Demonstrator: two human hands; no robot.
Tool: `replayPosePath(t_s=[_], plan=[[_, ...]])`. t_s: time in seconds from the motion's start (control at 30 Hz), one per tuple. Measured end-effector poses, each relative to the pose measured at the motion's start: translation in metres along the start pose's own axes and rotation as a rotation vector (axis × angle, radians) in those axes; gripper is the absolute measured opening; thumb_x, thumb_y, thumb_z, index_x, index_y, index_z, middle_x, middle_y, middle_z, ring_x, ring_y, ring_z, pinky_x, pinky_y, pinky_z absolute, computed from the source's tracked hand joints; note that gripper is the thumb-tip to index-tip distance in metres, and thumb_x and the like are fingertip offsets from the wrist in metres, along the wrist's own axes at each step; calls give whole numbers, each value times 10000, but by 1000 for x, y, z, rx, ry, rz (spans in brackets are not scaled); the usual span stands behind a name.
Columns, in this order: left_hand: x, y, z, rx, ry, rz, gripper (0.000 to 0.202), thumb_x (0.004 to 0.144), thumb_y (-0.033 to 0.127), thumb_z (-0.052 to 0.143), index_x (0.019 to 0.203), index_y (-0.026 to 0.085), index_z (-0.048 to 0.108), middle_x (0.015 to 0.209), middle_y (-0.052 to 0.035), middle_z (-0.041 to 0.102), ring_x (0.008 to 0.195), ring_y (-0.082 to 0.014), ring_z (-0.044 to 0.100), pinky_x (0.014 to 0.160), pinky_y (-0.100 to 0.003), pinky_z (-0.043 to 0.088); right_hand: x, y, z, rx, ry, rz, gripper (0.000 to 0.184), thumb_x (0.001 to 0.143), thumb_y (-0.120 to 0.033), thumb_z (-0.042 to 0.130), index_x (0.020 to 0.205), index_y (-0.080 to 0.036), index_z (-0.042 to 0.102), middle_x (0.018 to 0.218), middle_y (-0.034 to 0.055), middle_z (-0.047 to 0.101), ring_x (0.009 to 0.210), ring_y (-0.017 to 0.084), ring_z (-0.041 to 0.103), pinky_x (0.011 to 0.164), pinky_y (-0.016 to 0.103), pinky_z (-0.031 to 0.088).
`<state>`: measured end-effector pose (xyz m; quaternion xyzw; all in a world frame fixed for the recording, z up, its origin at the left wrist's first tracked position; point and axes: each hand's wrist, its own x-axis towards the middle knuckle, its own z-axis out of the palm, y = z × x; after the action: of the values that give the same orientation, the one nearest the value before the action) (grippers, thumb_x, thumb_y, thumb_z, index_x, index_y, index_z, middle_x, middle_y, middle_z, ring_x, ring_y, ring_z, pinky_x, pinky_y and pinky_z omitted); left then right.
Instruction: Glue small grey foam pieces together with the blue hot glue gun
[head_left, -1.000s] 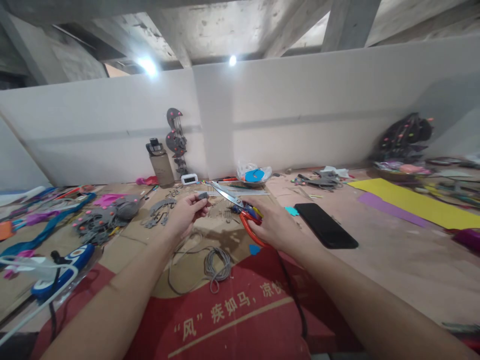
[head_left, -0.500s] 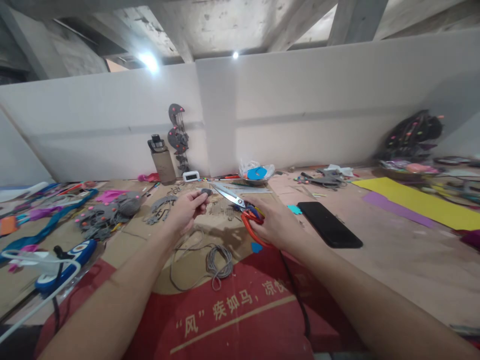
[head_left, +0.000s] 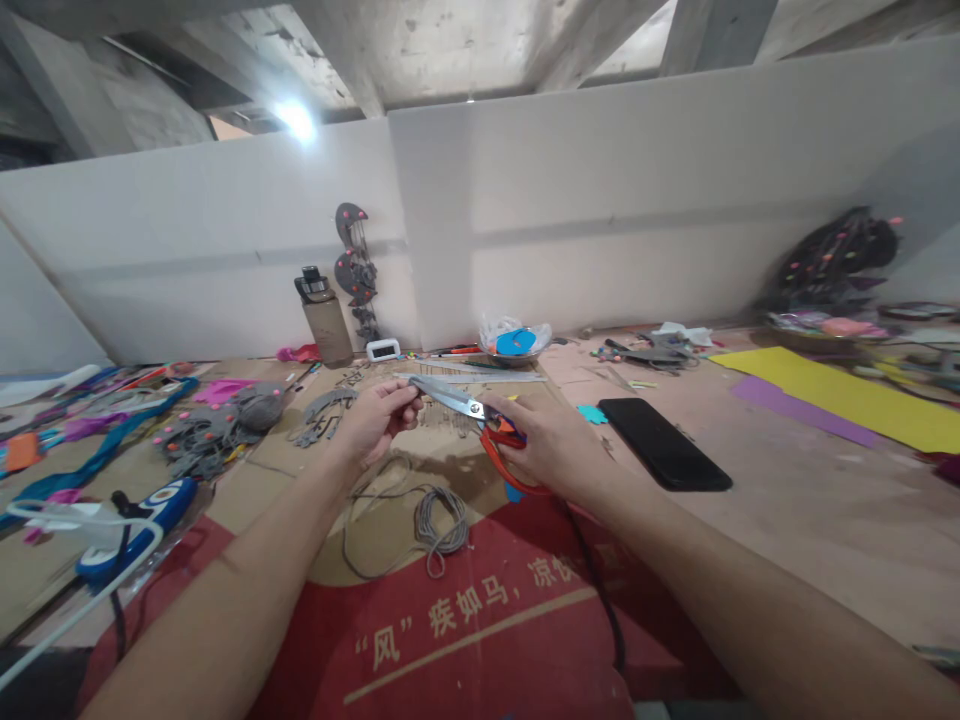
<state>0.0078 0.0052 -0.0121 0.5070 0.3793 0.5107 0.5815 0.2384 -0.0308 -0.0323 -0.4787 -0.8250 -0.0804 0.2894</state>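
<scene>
My right hand (head_left: 544, 440) is wrapped round the red-orange handles of a pair of scissors (head_left: 455, 397), whose metal blades point left. Between the thumb and fingers of my left hand (head_left: 382, 418) is a small dark grey piece (head_left: 413, 390), mostly hidden by the fingers. The scissor tips reach this piece; whether they are cutting it cannot be made out. Below my hands lies a coil of grey cord (head_left: 441, 520), with a loose loop running left over the cardboard. Grey cut-out shapes (head_left: 326, 415) lie just left of my left hand.
A black phone (head_left: 664, 443) lies right of my right hand. Behind stand a bottle (head_left: 328, 328), a small white clock (head_left: 383, 350) and a bowl (head_left: 517, 355). At left are a blue-and-white power strip (head_left: 142, 530) and grey pieces with pink dots (head_left: 225, 425). Yellow sheets (head_left: 840, 395) lie right.
The scissor blades have come closer together, and their tips have moved left to the small grey piece. My left hand has stayed nearly in place.
</scene>
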Motion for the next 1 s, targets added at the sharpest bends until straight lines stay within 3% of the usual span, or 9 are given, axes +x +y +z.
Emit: replayPosePath(t_s=[0.6,1.0], plan=[[-1,1,3,-78,-2,-17,137,692,168,699,748,107,589,612,-4,568,471,-34,445,471,-150,368,-2,6,2,-88,-22,-12,478,818,-329,536,1291,-279,492,964,82,636,831,209,581,670,286,387],[-1,1,3,-113,-10,-30,138,684,150,701,754,107,590,618,-5,574,476,-36,454,470,-152,368,-2,5,2,-100,-18,-29,467,821,-312,521,1284,-252,505,959,97,638,828,212,572,681,289,385]])
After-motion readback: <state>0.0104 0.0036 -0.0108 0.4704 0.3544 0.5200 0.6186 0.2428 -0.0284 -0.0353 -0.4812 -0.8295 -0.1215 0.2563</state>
